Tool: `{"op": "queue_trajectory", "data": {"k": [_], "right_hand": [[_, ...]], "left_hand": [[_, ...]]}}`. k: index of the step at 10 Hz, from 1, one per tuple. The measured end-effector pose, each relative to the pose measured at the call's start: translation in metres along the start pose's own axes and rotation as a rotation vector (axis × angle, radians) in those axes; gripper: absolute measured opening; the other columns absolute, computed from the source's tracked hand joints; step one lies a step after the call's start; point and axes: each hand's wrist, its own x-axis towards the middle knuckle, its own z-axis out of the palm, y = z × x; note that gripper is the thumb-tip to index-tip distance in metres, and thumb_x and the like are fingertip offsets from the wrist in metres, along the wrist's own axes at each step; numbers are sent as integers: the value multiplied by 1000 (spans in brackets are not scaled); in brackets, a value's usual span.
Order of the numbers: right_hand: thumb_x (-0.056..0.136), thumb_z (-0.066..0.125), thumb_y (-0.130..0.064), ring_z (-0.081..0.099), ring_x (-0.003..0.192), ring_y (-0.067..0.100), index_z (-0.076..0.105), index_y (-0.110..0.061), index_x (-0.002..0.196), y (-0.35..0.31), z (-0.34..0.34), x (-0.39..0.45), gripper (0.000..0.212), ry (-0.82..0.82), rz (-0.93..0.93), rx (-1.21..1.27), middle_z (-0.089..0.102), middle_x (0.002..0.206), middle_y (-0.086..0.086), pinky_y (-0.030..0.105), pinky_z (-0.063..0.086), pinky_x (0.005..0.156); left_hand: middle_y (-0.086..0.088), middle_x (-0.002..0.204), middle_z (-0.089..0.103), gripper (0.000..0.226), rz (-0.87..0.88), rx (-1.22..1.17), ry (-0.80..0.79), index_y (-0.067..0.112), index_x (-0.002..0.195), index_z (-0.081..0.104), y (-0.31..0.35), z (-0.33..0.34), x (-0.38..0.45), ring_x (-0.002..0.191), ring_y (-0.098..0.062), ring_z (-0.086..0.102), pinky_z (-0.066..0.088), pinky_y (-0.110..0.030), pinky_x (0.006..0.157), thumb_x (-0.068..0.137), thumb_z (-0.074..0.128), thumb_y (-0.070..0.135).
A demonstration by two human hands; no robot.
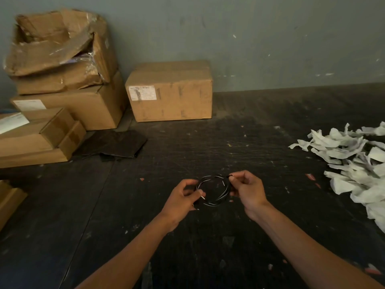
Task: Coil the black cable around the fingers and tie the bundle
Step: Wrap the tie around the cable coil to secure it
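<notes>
Black cable with pale glints along its strands point(214, 189), already wound into a small round bundle of several loops, held in the air just above the dark scuffed tabletop point(208, 247), between the two hands and touching both

Left to right, then. On the left, left hand point(183, 198) pinching the bundle's left side, thumb pressed over the strands against the curled fingers, a short pale end poking out just beside the thumb. On the right, right hand point(248, 187) pinching the upper right of the coil between thumb and forefinger, other fingers folded in; not possible to tell whether that pinch holds a loose end or only the loops

Judged from this, coiling done or nearly so, tying in hand. To do it well: keep the left pinch firm so the loops stay stacked and do not spring apart; draw the free end across the bundle, not along it; wrap snug, close turns at one spot; tuck the tip under a turn and pull it tight before easing either grip. Risk, as a guess: a slack pinch letting the springy loops fan out

Writing: brown cardboard boxes point(168, 90) at the far left and centre against the grey wall, carrying white printed labels, text too small and blurred to read; no brand legible. Heap of torn white paper scraps point(354, 159) far right, no print visible
</notes>
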Motion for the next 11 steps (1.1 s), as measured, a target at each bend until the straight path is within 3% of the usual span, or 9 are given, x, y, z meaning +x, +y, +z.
{"op": "queue_trajectory", "data": {"k": [1,2,4,6,7,8,9,10,11], "right_hand": [[95,54,-6,67,87,22,63,-19,102,21,0,5,17,-15,56,-30,65,103,10,29,54,67],[96,51,-5,68,88,21,63,-20,101,41,-1,8,20,-25,91,-133,64,106,9,27,56,66],[96,53,-8,67,77,12,65,-21,109,69,-2,10,22,-127,28,-526,67,97,4,27,58,70],[97,52,-12,65,78,7,58,-18,129,72,4,10,33,-225,22,-671,67,100,1,25,55,72],[98,51,-15,63,70,6,52,-21,136,66,7,10,38,-282,23,-728,65,89,-4,18,46,58],[99,50,-15,60,67,5,51,-20,137,62,9,11,38,-289,-3,-766,60,86,-8,15,43,55],[98,51,-14,62,78,7,54,-21,132,62,8,11,35,-270,-22,-787,59,97,-4,22,52,67],[96,54,-15,58,97,11,55,-25,129,64,10,14,35,-234,-16,-811,55,124,5,30,52,89],[95,55,-20,53,107,11,51,-29,131,66,9,0,37,-135,-89,-883,43,133,2,29,51,91]], "left_hand": [[-11,115,68,36,-84,-50,30,21,122,53,-11,-3,6,105,-23,68,57,-45,90,90,64,8],[-8,114,69,38,-130,-29,25,19,121,55,-25,-6,16,104,-20,69,54,-46,95,88,65,4],[1,114,67,37,-91,369,86,21,124,55,-49,-4,32,92,-7,66,52,-18,67,91,61,4],[-3,130,62,44,-37,604,144,19,136,51,-56,0,43,98,-6,63,48,-9,65,95,57,6],[-7,140,56,46,-47,651,148,16,139,49,-54,0,47,122,-15,57,48,-20,91,95,55,4],[-8,141,54,45,-73,662,135,15,141,47,-52,-1,47,106,-10,62,52,-19,82,97,52,6],[-8,136,56,44,-56,664,120,16,142,45,-53,0,49,75,-1,54,43,-12,59,99,49,8],[-10,136,54,45,-98,639,118,17,143,45,-52,-3,53,79,-5,58,48,-16,63,98,50,11],[-10,139,46,45,-83,643,159,23,140,46,-53,-4,47,107,-19,59,54,-29,87,96,53,15]]}}
